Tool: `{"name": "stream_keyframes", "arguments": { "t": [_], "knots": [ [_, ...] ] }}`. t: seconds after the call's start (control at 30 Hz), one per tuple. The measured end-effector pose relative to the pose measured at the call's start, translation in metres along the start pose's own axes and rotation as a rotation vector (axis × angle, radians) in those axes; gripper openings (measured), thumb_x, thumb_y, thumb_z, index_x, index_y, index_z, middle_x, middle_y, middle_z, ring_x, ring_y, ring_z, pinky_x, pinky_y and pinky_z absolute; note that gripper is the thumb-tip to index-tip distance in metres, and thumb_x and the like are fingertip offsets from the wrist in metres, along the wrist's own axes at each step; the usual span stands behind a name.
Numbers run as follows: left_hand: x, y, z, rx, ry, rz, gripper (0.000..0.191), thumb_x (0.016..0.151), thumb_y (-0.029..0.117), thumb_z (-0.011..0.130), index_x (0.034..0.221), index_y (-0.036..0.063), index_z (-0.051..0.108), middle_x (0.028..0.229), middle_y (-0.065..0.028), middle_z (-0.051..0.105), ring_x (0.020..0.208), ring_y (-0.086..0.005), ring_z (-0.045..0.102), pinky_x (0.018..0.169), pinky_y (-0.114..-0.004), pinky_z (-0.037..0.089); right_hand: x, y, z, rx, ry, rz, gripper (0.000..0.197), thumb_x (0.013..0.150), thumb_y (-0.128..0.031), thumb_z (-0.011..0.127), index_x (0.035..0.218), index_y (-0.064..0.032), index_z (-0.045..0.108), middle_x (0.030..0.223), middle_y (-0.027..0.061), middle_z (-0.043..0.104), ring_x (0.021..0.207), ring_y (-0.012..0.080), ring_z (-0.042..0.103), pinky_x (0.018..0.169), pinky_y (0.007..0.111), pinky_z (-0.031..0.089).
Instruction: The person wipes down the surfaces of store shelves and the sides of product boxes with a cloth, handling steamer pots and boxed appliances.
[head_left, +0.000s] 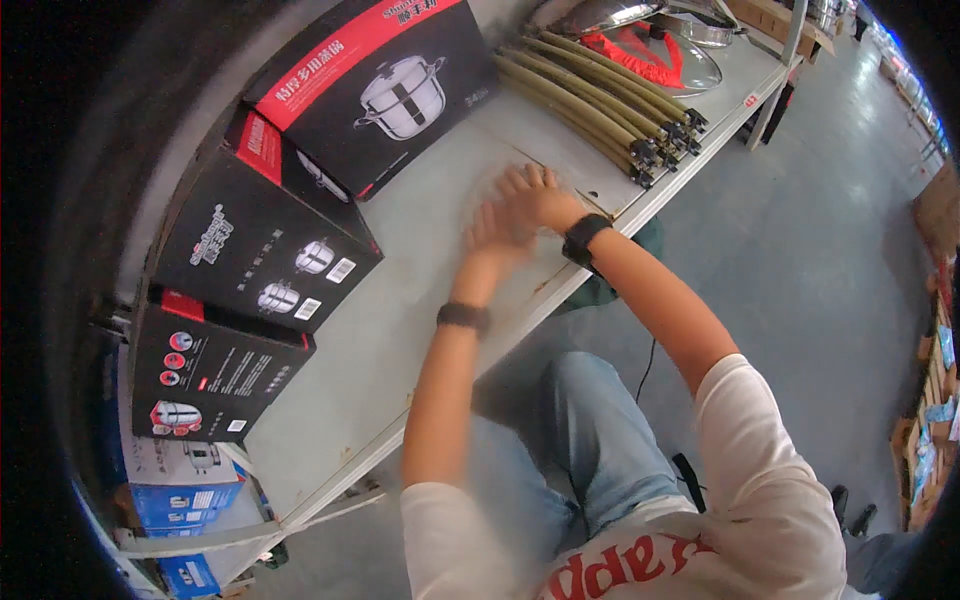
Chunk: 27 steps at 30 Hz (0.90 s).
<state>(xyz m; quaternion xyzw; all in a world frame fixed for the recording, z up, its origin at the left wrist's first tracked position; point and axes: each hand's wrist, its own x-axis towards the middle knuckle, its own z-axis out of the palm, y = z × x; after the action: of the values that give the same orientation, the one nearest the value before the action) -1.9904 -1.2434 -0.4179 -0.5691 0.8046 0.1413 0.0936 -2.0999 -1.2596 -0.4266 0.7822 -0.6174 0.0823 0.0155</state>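
My left hand (501, 232) and my right hand (536, 199) are close together, overlapping in the picture, above a pale metal shelf (375, 322). Motion blurs both, the left more. Some fingers of the right hand show apart, and no object is visible in it. Whether the left palm holds anything is hidden. Dark bands circle both wrists. Beyond the right hand lies a bundle of olive-coloured tubes (585, 97) with black end fittings near the shelf edge. A large black and red cookware carton (390, 97) stands at the back of the shelf.
Two more black cartons (262, 240) (217, 367) line the left side. A glass lid (701, 71) with red wrapping and stainless steel cookware (697, 26) sit past the tubes. Blue cartons (187, 499) stand beyond the shelf's near upright. Grey floor (787, 247) runs along the right.
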Motion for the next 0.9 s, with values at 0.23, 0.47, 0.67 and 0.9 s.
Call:
{"name": "stream_keyframes", "arguments": {
  "t": [0.23,0.47,0.67,0.9],
  "knots": [
    [-0.096,-0.006,0.021,0.142,0.010,0.201,0.071,0.082,0.045,0.032,0.128,-0.0044,0.008,0.135,-0.0204,0.002,0.126,-0.0298,0.001,0.100,-0.042,0.004,-0.085,-0.027,0.016,0.015,0.337,-0.133,0.051,0.075,-0.036,0.044,0.115,-0.0046,0.043,0.119,0.0132,0.039,0.108,0.0315,0.033,0.090,0.047,0.025],
    [-0.129,-0.015,0.035,0.109,0.158,0.347,0.068,0.079,0.031,0.047,0.127,-0.0048,0.013,0.133,-0.0215,0.009,0.125,-0.0322,0.007,0.099,-0.044,0.011,-0.122,-0.052,0.012,0.298,0.667,-0.076,0.044,0.062,-0.027,0.053,0.100,-0.0051,0.051,0.106,0.0114,0.045,0.099,0.0318,0.039,0.084,0.045,0.030],
    [-0.122,-0.010,0.026,0.165,0.087,0.365,0.071,0.075,0.026,0.052,0.126,-0.0065,0.013,0.133,-0.0225,0.007,0.125,-0.0330,0.006,0.099,-0.044,0.011,-0.116,-0.044,0.025,0.411,0.848,-0.073,0.036,0.060,-0.024,0.053,0.091,-0.0060,0.053,0.100,0.0082,0.048,0.096,0.0300,0.041,0.081,0.045,0.033],
    [-0.117,-0.020,0.031,0.118,0.063,0.446,0.074,0.075,0.025,0.054,0.126,-0.0070,0.011,0.133,-0.0232,0.006,0.125,-0.0340,0.004,0.100,-0.044,0.008,-0.117,-0.043,0.032,0.463,0.848,-0.077,0.033,0.060,-0.024,0.052,0.088,-0.0059,0.054,0.095,0.0067,0.051,0.095,0.0273,0.044,0.078,0.042,0.035]
  ]
}}
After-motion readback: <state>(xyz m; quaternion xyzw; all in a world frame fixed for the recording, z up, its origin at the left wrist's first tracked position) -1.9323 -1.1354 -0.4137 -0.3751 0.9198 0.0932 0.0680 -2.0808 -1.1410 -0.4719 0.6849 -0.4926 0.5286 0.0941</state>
